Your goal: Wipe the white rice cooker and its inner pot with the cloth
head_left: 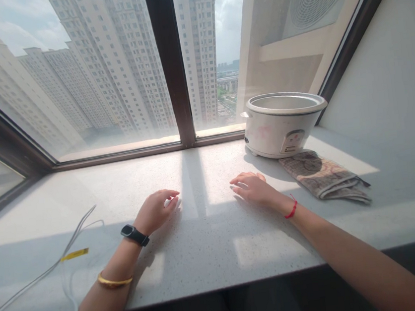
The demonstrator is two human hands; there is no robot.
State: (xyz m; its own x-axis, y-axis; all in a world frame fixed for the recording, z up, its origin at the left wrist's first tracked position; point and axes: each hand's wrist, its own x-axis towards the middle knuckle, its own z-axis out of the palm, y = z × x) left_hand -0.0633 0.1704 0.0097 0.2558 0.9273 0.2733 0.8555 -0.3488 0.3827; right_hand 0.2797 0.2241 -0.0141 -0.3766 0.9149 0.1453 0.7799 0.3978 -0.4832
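Note:
My left hand (pixel 157 209) rests on the speckled white sill (pixel 204 255), left of the middle, its fingers apart and holding nothing. A black watch (pixel 134 234) and a gold bangle (pixel 114 281) are on that arm. My right hand (pixel 250 188) lies with fingers spread and nothing in them, a red string bracelet (pixel 291 208) at its wrist. Behind and to the right of it stands a white, lidless rice cooker (pixel 272 133). A folded patterned cloth (pixel 324 177) lies in front of the cooker, to the right of my right hand.
On the left, a white cable (pixel 37 278) with a yellow tag (pixel 75 254) crosses the sill and passes over my left forearm. Dark window frames (pixel 172 64) border the back. A white wall (pixel 392 104) rises at the right. The sill's front edge runs below my hands.

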